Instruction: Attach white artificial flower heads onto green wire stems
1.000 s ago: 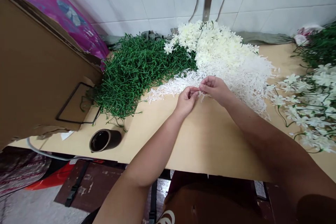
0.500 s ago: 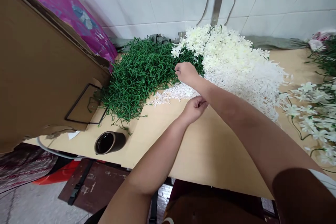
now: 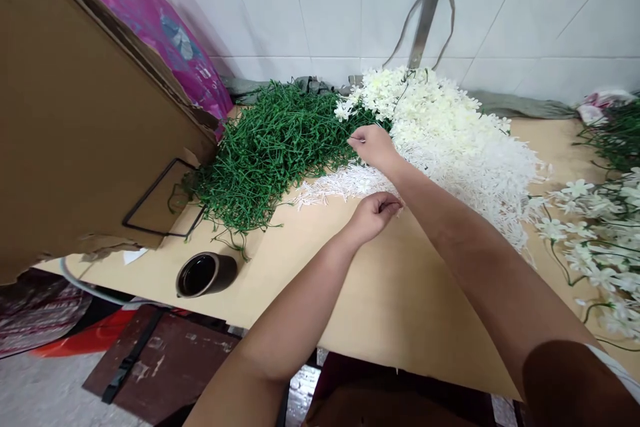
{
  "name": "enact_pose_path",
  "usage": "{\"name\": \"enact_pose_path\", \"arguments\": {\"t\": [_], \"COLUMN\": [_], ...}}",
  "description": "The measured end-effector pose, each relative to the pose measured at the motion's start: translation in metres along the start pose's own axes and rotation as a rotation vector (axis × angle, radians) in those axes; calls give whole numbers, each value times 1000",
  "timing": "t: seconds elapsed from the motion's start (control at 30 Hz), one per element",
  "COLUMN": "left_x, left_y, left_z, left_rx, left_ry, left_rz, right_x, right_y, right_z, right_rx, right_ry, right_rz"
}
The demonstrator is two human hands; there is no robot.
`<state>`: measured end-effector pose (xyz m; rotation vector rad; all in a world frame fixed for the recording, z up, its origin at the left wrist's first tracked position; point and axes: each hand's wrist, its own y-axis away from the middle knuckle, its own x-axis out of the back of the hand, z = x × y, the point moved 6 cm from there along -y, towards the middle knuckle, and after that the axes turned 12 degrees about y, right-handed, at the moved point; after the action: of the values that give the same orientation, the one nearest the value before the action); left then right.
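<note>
My right hand is closed in a pinch at the edge of a heap of green plastic flower stems. A thin sliver shows at its fingertips, too small to name. Below it, my left hand hovers low over the table with thumb and fingers pressed together; whatever they hold is hidden. Between the hands lies a strip of small white stick-like pieces. Beside my right forearm spreads a large pile of cream-white artificial blossoms, with more white pieces along its near side.
A dark cup of dark liquid stands at the table's left front. A cardboard box and a purple bag rise on the left. Assembled white flowers on green stems lie at the right. A tiled wall closes the back.
The camera view has tilted up slightly. My right hand has shifted a little right and away from the green stems; my left hand stays nearly in place, still pinched.
</note>
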<state>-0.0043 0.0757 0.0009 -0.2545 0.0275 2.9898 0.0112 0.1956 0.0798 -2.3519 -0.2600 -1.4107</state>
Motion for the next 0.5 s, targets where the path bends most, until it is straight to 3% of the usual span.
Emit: {"name": "enact_pose_path", "arguments": {"t": [0.23, 0.5], "left_x": [8, 13], "left_y": [-4, -4], "left_z": [-3, 0], "left_rx": [76, 106], "left_ry": [310, 433], "left_rz": [67, 9], "right_x": [51, 48], "right_y": [85, 178], "right_z": [51, 40], "right_rx": [-112, 155], "right_ry": [-124, 360], "right_rz": [-58, -217]}}
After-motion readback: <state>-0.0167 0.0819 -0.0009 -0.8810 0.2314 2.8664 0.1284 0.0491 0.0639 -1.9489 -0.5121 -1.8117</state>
